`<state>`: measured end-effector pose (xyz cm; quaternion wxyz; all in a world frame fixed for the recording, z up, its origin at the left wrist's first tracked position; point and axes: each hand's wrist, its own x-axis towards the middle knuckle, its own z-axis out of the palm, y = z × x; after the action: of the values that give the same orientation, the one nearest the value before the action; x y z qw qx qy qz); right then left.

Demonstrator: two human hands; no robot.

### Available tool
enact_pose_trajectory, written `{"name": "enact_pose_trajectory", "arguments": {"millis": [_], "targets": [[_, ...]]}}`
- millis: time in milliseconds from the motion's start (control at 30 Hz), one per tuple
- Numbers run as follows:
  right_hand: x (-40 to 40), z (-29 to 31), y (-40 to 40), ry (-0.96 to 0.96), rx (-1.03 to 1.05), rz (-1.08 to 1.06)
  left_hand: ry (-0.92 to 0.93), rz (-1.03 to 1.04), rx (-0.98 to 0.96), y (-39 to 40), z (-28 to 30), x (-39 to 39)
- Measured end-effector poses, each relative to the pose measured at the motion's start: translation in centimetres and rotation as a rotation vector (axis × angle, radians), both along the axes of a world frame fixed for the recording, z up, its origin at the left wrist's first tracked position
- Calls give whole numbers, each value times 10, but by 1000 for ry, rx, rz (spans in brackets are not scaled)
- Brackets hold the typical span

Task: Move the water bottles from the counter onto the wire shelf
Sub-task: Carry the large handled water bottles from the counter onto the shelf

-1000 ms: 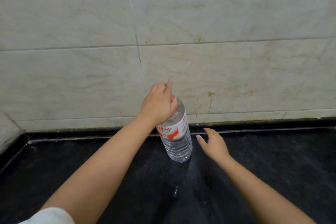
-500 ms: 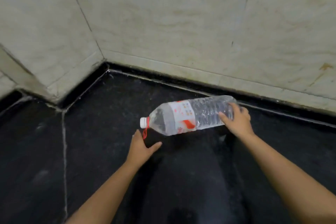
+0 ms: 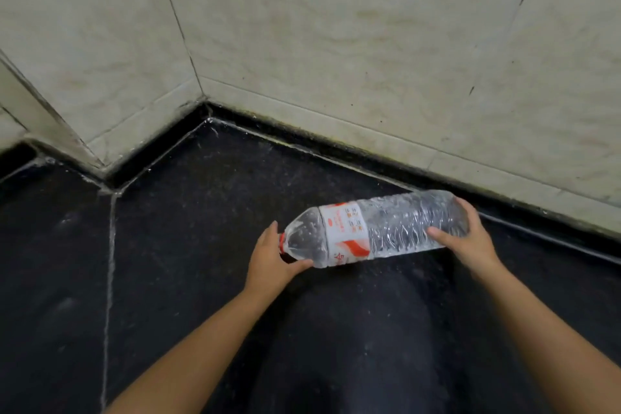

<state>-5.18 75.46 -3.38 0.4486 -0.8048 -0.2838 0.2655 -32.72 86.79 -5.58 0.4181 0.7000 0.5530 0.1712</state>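
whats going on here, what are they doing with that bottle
A person is holding a large clear water bottle on its side with both hands over a dark counter in a tiled corner. The left hand grips the neck end by the red cap, and the right hand cups the base end. Whether the bottle rests on the counter or is lifted clear is hard to tell. No wire shelf is in view.

Clear water bottle (image 3: pixel 376 228) (white-red label), lying sideways above black counter (image 3: pixel 201 245)
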Motion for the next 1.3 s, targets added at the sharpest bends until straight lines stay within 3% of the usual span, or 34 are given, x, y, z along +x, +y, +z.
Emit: {"name": "enact_pose_trajectory", "arguments": {"millis": [400,600,800,1000,1300], "targets": [[-37,1,-48,-104,-13,-81,-91,103,-41,-26,-11,-17],[-75,-1,-104,36,-14,-154,-79,26,-62,-50,-21,-48],[-68,-9,-93,114,-15,-248,-147,67,-36,-48,-19,-40],[-74,-4,-87,122,81,-369,-202,122,-14,-42,-5,-30],[-66,42,-180,57,216,-568,-307,-47,32,-95,43,4]]}}
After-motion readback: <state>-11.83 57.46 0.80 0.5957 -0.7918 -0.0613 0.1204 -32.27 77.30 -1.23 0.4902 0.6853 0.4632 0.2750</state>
